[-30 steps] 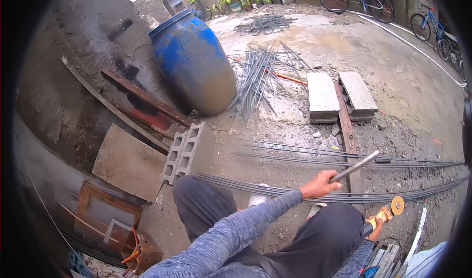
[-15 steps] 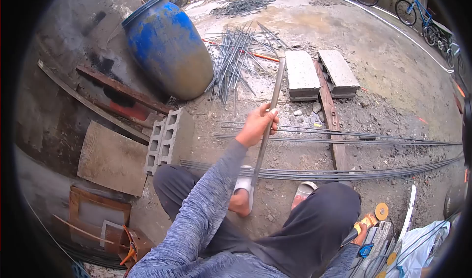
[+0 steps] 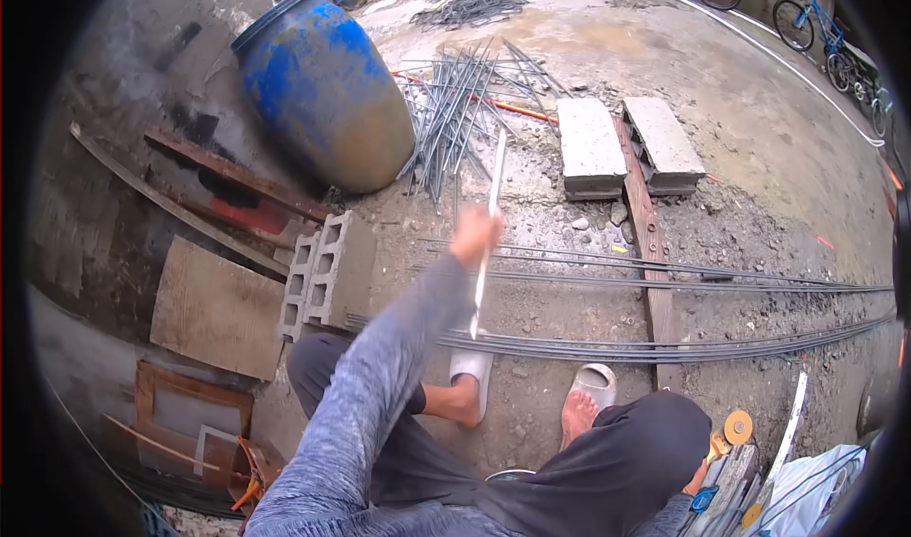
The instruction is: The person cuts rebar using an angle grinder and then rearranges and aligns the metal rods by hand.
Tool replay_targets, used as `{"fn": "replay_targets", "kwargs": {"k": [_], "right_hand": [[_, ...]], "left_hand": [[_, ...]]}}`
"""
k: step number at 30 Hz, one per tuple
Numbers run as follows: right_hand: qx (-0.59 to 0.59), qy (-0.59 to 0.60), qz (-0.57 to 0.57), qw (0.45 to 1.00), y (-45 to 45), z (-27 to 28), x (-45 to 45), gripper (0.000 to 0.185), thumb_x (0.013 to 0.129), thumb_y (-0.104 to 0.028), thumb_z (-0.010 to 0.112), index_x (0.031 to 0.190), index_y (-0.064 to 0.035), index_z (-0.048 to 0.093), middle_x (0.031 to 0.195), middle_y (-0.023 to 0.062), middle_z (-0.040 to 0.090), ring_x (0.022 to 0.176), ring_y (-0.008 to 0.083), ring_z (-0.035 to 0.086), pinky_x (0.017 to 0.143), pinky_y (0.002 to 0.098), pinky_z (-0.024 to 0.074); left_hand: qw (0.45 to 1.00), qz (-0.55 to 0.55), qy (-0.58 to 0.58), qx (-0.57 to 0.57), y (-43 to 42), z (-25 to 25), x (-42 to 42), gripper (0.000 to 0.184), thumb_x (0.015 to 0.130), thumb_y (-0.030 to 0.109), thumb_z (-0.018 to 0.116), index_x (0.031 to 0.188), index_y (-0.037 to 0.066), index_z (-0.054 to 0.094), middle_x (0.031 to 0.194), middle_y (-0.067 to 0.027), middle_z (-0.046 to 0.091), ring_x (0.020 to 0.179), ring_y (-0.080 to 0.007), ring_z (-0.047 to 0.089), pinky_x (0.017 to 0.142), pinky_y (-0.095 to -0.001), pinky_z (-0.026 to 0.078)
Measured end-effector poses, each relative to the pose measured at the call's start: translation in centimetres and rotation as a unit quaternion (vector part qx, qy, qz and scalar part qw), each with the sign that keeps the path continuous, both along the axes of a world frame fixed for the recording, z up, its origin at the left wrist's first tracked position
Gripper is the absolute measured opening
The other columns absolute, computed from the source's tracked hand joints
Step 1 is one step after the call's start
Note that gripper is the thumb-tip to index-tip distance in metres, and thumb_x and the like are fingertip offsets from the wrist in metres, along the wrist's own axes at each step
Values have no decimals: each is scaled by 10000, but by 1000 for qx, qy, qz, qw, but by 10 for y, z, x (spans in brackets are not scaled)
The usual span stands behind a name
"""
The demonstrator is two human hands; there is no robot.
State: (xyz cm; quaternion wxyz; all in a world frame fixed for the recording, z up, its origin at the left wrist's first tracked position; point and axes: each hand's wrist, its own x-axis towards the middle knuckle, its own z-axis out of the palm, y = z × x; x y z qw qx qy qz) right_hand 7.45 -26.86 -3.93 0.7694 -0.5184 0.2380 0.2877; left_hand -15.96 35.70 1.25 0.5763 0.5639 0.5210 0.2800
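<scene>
My left hand (image 3: 474, 235), blurred by motion, is closed around the middle of a long narrow metal bar (image 3: 498, 172). The bar stands steeply above the ground, its lower end near my left sandal (image 3: 472, 361). At the lower right, beyond my knee, my right hand (image 3: 697, 478) grips a yellow angle grinder (image 3: 718, 446). Its tan disc (image 3: 738, 428) faces up; the knee hides most of the hand and the tool's body. Below the left hand, long thin steel rods (image 3: 607, 349) run across in bundles, resting over a wooden plank (image 3: 645, 224).
Two concrete blocks (image 3: 593, 148) lie ahead, and a hollow block (image 3: 327, 267) stands on the left. A blue drum (image 3: 323, 91) leans near a pile of cut rods (image 3: 455, 110). Wood pieces (image 3: 726, 485) and a white bag (image 3: 807, 475) lie at the right.
My left hand has moved left with the bar, which now shows a pale face. My knee has shifted right, covering more of the right hand and the grinder.
</scene>
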Motion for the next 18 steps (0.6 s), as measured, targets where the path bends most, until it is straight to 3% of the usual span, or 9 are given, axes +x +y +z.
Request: {"fn": "replay_targets", "kwargs": {"k": [2, 3, 4, 5, 8, 10, 12, 14, 18], "right_hand": [[-21, 2, -5, 1000, -16, -13, 2, 292, 859, -270, 656, 1062, -80, 566, 890, 48, 642, 787, 165, 659, 681, 289, 578], [-14, 0, -5, 1000, -20, -17, 4, 292, 866, -271, 654, 1068, -77, 568, 903, 47, 642, 796, 161, 657, 695, 288, 576], [-7, -1, -5, 1000, -24, -22, 6, 292, 874, -271, 651, 1074, -75, 570, 917, 45, 643, 804, 158, 654, 708, 288, 575], [9, -23, 21, 999, -30, -28, 7, 291, 883, -272, 648, 1080, -71, 576, 938, 45, 645, 820, 157, 652, 734, 290, 573], [41, -62, 68, 995, -33, -35, 4, 294, 901, -273, 641, 1097, -62, 586, 982, 47, 649, 853, 158, 650, 787, 299, 571], [24, -47, 58, 997, -26, -30, 6, 302, 899, -270, 639, 1106, -57, 586, 988, 52, 651, 857, 165, 653, 790, 307, 573], [13, -32, 53, 998, -19, -19, 5, 310, 897, -267, 636, 1115, -53, 585, 993, 56, 654, 861, 172, 657, 793, 314, 574], [9, -23, 53, 998, -12, -13, 3, 318, 896, -264, 634, 1123, -49, 584, 998, 60, 657, 865, 179, 660, 796, 322, 576], [9, -17, 64, 998, -6, -3, 0, 334, 893, -259, 628, 1141, -40, 583, 1009, 68, 662, 873, 193, 667, 803, 337, 580]], "left_hand": [[946, 197, -2, 257, 69, 125, 5, 626, 865, 211, 744, 1288, -111, 416, 896, -178, 658, 724, -234, 651, 628, -382, 532], [836, 329, 120, 422, 146, 123, -6, 723, 836, 227, 758, 1325, -149, 381, 977, -229, 669, 853, -272, 671, 768, -385, 538], [819, 362, 139, 423, 158, 157, -9, 779, 821, 253, 755, 1377, -124, 359, 1060, -249, 670, 970, -289, 675, 861, -369, 522], [884, 281, 107, 357, 119, 204, -9, 687, 839, 278, 725, 1347, -96, 453, 1068, -240, 681, 988, -293, 679, 867, -381, 527], [916, 71, 205, 338, 89, 203, -36, 550, 861, 340, 699, 1227, -60, 605, 1089, -226, 693, 968, -283, 683, 874, -382, 535], [911, -132, 276, 276, 61, 178, -70, 568, 885, 388, 714, 1220, -60, 613, 1055, -180, 709, 890, -236, 690, 811, -372, 543], [821, -401, 361, 186, 26, 171, -118, 602, 911, 440, 713, 1250, -44, 598, 987, -110, 723, 820, -178, 697, 718, -356, 548], [799, -377, 463, -78, -8, 177, -151, 552, 934, 431, 689, 1244, -20, 618, 946, -92, 721, 821, -180, 704, 716, -338, 544], [851, -288, 438, -3, -14, 124, -242, 485, 969, 444, 634, 1184, 10, 652, 945, -76, 712, 798, -150, 706, 612, -310, 500]]}}
